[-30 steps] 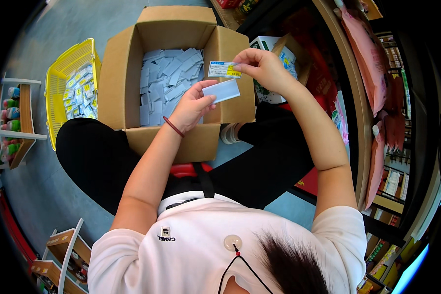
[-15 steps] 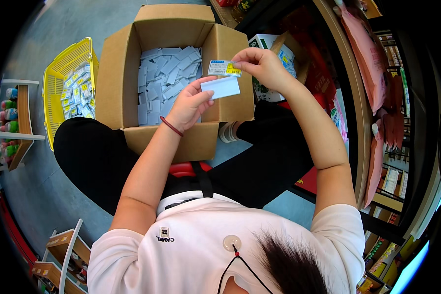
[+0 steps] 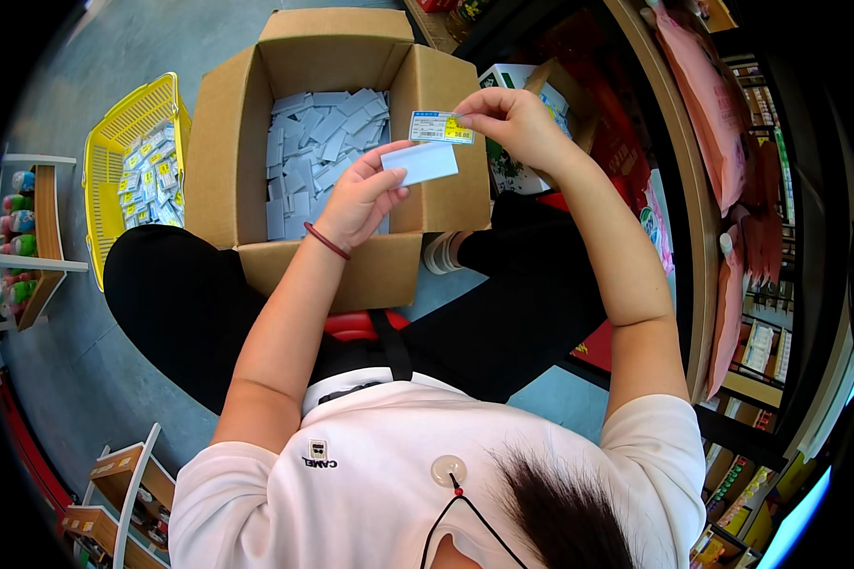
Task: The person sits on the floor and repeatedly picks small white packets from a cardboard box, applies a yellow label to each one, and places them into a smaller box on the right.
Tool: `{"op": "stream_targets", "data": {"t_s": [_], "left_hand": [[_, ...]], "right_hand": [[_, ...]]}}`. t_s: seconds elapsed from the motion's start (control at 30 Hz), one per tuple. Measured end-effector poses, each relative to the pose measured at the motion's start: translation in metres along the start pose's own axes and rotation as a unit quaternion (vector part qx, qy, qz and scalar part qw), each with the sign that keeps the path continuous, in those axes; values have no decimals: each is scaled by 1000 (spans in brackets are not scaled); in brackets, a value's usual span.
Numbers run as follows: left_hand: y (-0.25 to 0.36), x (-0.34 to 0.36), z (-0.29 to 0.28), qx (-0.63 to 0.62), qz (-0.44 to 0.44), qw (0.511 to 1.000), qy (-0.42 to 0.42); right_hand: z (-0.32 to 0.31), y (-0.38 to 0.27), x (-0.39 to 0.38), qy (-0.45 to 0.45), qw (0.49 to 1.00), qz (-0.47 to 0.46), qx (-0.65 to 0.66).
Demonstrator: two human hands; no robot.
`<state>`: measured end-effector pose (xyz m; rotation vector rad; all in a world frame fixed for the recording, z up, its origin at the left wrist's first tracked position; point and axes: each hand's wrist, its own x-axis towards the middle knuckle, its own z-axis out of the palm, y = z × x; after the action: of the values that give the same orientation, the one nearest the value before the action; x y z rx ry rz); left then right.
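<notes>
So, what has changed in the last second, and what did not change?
The left hand has lifted its plain white slip up from the cardboard box, close under the printed label pinched by the right hand. Nothing was released or newly grasped. The right hand has hardly moved; the box, its loose slips and the yellow basket stayed in place.

Matt brown cardboard box (image 3: 351,266) holds pale, smooth paper slips (image 3: 318,142). The basket (image 3: 114,142) is glossy yellow plastic mesh. The label (image 3: 441,127) looks glossy; the floor (image 3: 85,370) smooth grey.
</notes>
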<state>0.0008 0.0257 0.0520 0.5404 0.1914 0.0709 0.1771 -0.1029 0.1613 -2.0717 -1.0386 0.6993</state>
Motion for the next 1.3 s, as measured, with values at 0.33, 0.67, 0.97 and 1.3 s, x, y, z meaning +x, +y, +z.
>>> {"op": "stream_targets", "data": {"t_s": [0.33, 0.67, 0.97, 1.3], "left_hand": [[2, -3, 4, -6, -6, 1000, -10], [1, -3, 6, -18, -2, 999, -35], [1, -1, 8, -22, -21, 1000, -4], [0, 2, 8, -13, -14, 999, 36]], "right_hand": [[0, -5, -5, -54, 998, 33, -2], [13, -5, -3, -87, 996, 31, -11], [21, -7, -4, -115, 992, 15, -52], [23, -4, -1, -121, 990, -6, -72]]}}
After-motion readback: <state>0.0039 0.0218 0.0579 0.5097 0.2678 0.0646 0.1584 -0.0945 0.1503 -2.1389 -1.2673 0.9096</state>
